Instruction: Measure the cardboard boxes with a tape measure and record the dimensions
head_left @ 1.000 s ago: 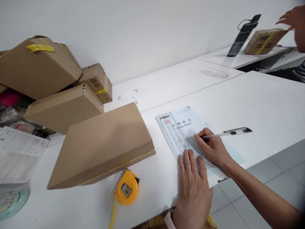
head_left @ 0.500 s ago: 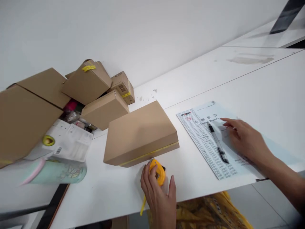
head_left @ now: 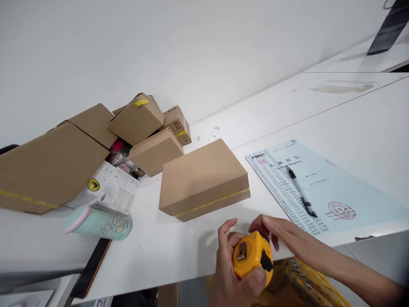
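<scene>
A yellow tape measure (head_left: 251, 256) with black parts is held up in my left hand (head_left: 228, 268), the thumb along its near side and the fingers around its left. My right hand (head_left: 277, 228) is at the far end of the tape measure, its bent fingers closed against that end; the fingertips are partly hidden. Just beyond both hands, a closed cardboard box (head_left: 204, 175) with yellow tape along its side lies on the white table (head_left: 153, 251). To the right is a pale blue printed report (head_left: 338, 183) with a black-capped pen (head_left: 300, 192) on it.
Several cardboard boxes (head_left: 137, 119) are piled at the back left against the wall. In front of them are a white printed package (head_left: 116, 187) and a mint bottle (head_left: 108, 224) with a pink rim lying on its side. The table's front edge runs below my hands.
My left hand has lifted the tape measure from beside the box and turned it. My right hand has left the report and come over to the tape measure. The view has shifted left.
</scene>
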Tool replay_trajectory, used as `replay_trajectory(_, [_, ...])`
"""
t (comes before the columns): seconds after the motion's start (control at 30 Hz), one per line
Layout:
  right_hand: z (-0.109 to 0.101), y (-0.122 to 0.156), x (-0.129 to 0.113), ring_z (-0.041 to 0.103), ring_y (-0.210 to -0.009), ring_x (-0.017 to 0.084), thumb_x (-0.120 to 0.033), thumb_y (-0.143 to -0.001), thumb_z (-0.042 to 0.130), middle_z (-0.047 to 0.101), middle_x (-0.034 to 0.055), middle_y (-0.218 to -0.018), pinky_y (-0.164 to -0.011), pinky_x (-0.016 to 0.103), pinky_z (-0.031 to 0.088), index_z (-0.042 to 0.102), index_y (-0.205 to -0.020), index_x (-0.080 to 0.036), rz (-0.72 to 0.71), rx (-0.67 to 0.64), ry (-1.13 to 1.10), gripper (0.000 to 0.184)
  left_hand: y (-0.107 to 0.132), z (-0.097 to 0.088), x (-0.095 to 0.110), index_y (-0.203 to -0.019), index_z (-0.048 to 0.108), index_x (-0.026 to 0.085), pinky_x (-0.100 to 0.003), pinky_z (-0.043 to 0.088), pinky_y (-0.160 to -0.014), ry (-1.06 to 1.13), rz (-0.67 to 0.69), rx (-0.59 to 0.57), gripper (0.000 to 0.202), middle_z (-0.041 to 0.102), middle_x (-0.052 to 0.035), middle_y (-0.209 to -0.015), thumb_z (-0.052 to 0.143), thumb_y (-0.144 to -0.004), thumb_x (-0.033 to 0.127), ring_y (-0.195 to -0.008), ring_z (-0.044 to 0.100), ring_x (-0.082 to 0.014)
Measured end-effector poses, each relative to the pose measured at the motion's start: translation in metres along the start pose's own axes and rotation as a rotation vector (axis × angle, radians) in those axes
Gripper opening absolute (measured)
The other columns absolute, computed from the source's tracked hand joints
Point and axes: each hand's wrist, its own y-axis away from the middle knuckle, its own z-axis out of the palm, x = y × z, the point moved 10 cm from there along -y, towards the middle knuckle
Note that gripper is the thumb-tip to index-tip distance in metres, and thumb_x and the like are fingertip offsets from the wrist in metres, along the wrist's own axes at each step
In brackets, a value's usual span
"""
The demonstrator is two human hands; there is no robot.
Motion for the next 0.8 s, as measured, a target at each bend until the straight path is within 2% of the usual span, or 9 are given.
replay_trajectory(0.07, [0.012,-0.001,-0.015,0.056,-0.074,0.021,-0.072,-0.100,0.030,0.063,0.0057,-0.081,-0.071,0.036,0.048,0.063,-0.080,-0.022,-0.036,-0.034,0.001,0.063,0.002,-0.006,0.004,-0.142,0.036,0.026,-0.036,0.051,-0.074,-0.020,-0.004,0.014,0.089,0.064,-0.0069,-0.101,0.074,-0.074,0.068,-0.080,0.062,-0.0225])
replay_trajectory(0.13, [0.012,-0.003,-0.025,0.054,-0.073,0.021,-0.074,-0.098,0.035,0.060,0.0042,-0.078,-0.072,0.036,0.047,0.058,-0.074,-0.022,-0.063,-0.056,-0.005,0.061,0.003,-0.016,0.005,-0.139,0.041,0.027,-0.036,0.051,-0.074,-0.018,-0.019,0.035,0.084,0.064,-0.0068,-0.099,0.075,-0.074,0.068,-0.081,0.064,-0.0235])
replay_trajectory(0.23, [-0.005,-0.009,-0.034,0.052,-0.070,0.020,-0.074,-0.097,0.039,0.055,0.0022,-0.074,-0.072,0.036,0.047,0.056,-0.075,-0.023,-0.065,-0.055,-0.060,0.058,0.003,-0.044,0.019,-0.132,0.046,0.028,-0.035,0.051,-0.070,0.013,-0.022,0.073,0.080,0.067,-0.0064,-0.096,0.078,-0.070,0.066,-0.078,0.067,-0.0244])
replay_trajectory(0.33, [-0.055,-0.026,-0.054,0.044,-0.062,0.018,-0.075,-0.095,0.043,0.049,0.0006,-0.067,-0.062,0.034,0.044,0.056,-0.074,-0.024,-0.109,0.107,-0.142,0.057,-0.002,-0.101,0.059,-0.131,0.046,0.027,-0.032,0.050,-0.067,-0.052,0.010,0.178,0.081,0.071,-0.0066,-0.096,0.082,-0.066,0.060,-0.078,0.068,-0.0255])
replay_trajectory(0.4, [-0.091,-0.041,-0.070,0.038,-0.058,0.016,-0.074,-0.088,0.056,0.044,-0.0004,-0.066,-0.055,0.033,0.040,0.053,-0.070,-0.024,-0.149,0.238,-0.224,0.053,-0.011,-0.147,0.097,-0.133,0.048,0.025,-0.033,0.050,-0.070,-0.186,0.025,0.236,0.084,0.073,-0.0064,-0.093,0.083,-0.064,0.058,-0.081,0.070,-0.0278])
replay_trajectory(0.5, [-0.121,-0.071,-0.082,0.033,-0.058,0.015,-0.071,-0.077,0.070,0.038,-0.0024,-0.067,-0.050,0.031,0.035,0.046,-0.070,-0.025,-0.145,0.299,-0.321,0.051,-0.034,-0.203,0.142,-0.130,0.056,0.021,-0.033,0.049,-0.074,-0.374,-0.030,0.189,0.078,0.075,-0.0053,-0.090,0.081,-0.066,0.058,-0.082,0.069,-0.0279])
replay_trajectory(0.63, [-0.119,-0.113,-0.074,0.033,-0.058,0.012,-0.071,-0.068,0.076,0.039,-0.0041,-0.068,-0.050,0.028,0.032,0.044,-0.073,-0.025,-0.074,0.305,-0.346,0.056,-0.070,-0.257,0.170,-0.123,0.065,0.018,-0.031,0.049,-0.071,-0.391,-0.081,0.173,0.058,0.074,-0.0053,-0.093,0.077,-0.078,0.053,-0.079,0.066,-0.0231])
replay_trajectory(0.73, [-0.106,-0.135,-0.067,0.036,-0.059,0.012,-0.072,-0.071,0.072,0.043,-0.0031,-0.070,-0.053,0.027,0.035,0.047,-0.072,-0.023,-0.045,0.324,-0.282,0.055,-0.092,-0.282,0.167,-0.118,0.066,0.016,-0.033,0.054,-0.071,-0.379,-0.124,0.193,0.043,0.072,-0.0061,-0.103,0.070,-0.090,0.048,-0.081,0.066,-0.0201])
replay_trajectory(0.8, [-0.099,-0.143,-0.066,0.040,-0.060,0.012,-0.072,-0.074,0.069,0.045,-0.0021,-0.069,-0.055,0.028,0.037,0.048,-0.069,-0.023,-0.035,0.344,-0.225,0.054,-0.104,-0.289,0.161,-0.119,0.065,0.016,-0.037,0.058,-0.076,-0.372,-0.155,0.191,0.036,0.069,-0.0072,-0.111,0.065,-0.096,0.045,-0.089,0.068,-0.0206])
